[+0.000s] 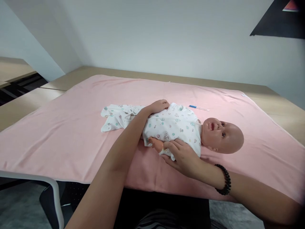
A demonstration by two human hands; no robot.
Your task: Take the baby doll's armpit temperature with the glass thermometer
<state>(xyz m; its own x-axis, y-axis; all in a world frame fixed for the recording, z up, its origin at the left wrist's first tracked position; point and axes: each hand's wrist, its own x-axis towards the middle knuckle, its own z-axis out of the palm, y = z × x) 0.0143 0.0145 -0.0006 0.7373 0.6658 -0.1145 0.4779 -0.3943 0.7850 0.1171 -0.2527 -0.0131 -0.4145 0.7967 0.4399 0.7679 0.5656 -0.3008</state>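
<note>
A bald baby doll (222, 135) lies on its back on a pink blanket (78, 136), its head to the right. It wears a white patterned top (177, 122), and white patterned trousers (116, 117) cover its legs at the left. Reaching across the doll, my left hand (160, 106) rests at its far side near the waist, fingers together by the doll's far hand; what they hold is hidden. My right hand (182, 156) pinches the cuff of the near sleeve, around the doll's near forearm (157, 144).
Beyond the doll lies a thin blue and clear stick (199, 107). The blanket covers a wooden table (257, 89) set against a white wall. A chair with a grey frame (56, 190) stands at the lower left. I wear a dark bead bracelet (224, 179).
</note>
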